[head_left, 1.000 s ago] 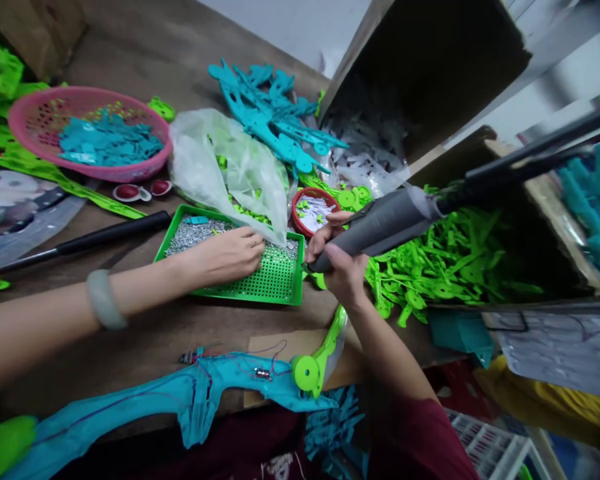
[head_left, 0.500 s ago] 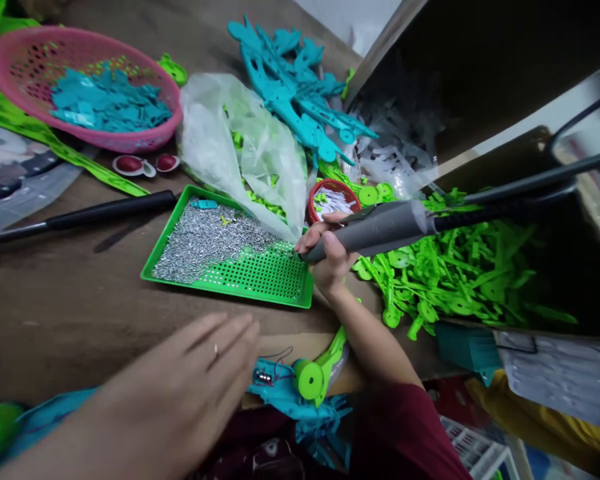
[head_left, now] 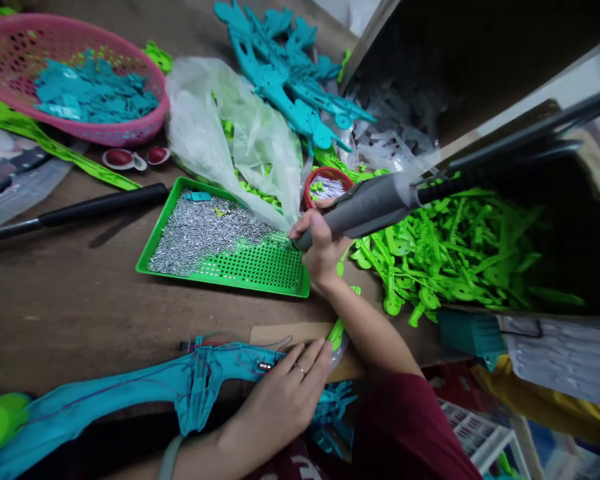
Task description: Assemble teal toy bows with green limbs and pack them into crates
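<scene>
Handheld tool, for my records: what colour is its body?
The tool body is grey in the head view.

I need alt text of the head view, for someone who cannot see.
A right hand grips a grey handheld tool while the left hand lies over one end of a long turquoise part. Nearby, a green tray holds small metal pieces, with bright green parts heaped to its right.

No lettering, brand, number or sign was legible. White print stood on the front of the maroon shirt, below the near edge of the worktop, and was cut off by the lower picture border. The grey power driver, above the right half of the worktop, bore faint markings on its housing; these were too blurred to be read.
</scene>
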Demonstrator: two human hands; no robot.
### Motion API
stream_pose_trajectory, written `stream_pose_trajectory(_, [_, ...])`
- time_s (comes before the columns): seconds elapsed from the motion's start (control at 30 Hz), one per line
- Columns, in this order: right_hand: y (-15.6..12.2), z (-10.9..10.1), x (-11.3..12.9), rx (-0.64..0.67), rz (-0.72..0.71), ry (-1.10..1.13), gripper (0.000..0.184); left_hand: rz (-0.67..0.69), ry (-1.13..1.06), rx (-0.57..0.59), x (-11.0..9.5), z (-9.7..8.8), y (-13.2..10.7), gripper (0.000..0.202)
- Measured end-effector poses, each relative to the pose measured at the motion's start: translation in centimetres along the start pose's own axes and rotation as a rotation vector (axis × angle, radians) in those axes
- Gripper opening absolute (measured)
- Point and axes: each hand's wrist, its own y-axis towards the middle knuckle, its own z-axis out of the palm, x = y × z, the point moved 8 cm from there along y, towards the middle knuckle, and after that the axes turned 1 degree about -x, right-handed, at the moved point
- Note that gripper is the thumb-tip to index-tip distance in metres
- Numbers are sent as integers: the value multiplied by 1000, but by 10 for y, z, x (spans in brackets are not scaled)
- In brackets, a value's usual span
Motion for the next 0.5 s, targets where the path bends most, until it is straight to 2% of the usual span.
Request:
stream_pose_trajectory(0.1, [3,5,7,-13,-13,100,51,16,8,-3,2,-3,-6,48])
stream_pose_trajectory(0.2, [5,-11,38,-51,-71,192,41,36,-28,-19,2,-6,-15,48])
stream_pose_trajectory(0.27, [2,-41,65,-106,-112,211,30,36,-77,-34,2,-6,-21,48])
stream_pose_trajectory(0.37, [-15,-98,95,-197,-185,106,22,10,-169,-52,4,-3,-27,50])
stream_pose_trajectory(0.43, [-32,-134,96,-264,-205,0,22,-4,-231,-65,6,-2,-29,52])
stream_pose_trajectory(0.5, [-48,-162,81,-329,-179,-54,22,-1,-271,-77,6,-2,-30,53])
